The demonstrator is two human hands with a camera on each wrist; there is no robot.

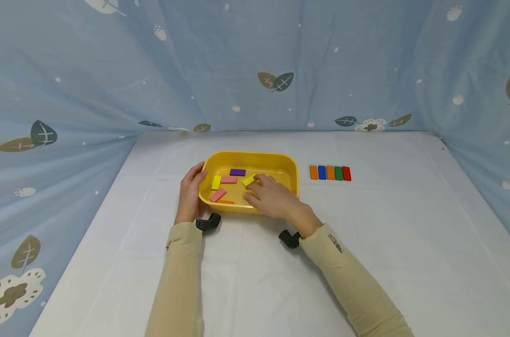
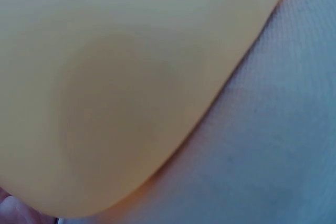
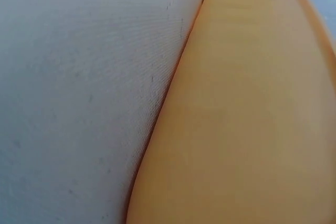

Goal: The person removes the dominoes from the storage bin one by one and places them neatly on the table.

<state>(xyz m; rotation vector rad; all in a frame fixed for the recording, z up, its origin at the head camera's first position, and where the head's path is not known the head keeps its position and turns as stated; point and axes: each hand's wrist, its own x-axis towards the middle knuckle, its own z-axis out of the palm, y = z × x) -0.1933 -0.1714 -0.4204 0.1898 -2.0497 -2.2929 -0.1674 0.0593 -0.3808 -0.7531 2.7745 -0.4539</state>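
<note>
A yellow plastic tray [image 1: 255, 157] stands on the white table. My left hand [image 1: 190, 192] grips its left end, the thumb at the rim. Inside it, my right hand [image 1: 273, 196] reaches in from the right, its fingertips at a yellow block [image 1: 248, 180] and the thumb apart from the block. Around it in the tray lie a purple block [image 1: 237, 172], two pink blocks, one of them flat [image 1: 228, 179] and the other slanted [image 1: 217, 194], a second yellow block [image 1: 215, 182] and an orange block [image 1: 225, 202]. Both wrist views show mainly the tray's outer wall [image 3: 236, 108].
Right of the tray, several blocks stand side by side in a row: orange [image 1: 313, 172], blue [image 1: 322, 172], orange [image 1: 330, 172], green [image 1: 338, 173] and red [image 1: 346, 173]. A blue patterned cloth [image 1: 238, 61] hangs behind the table and along its sides.
</note>
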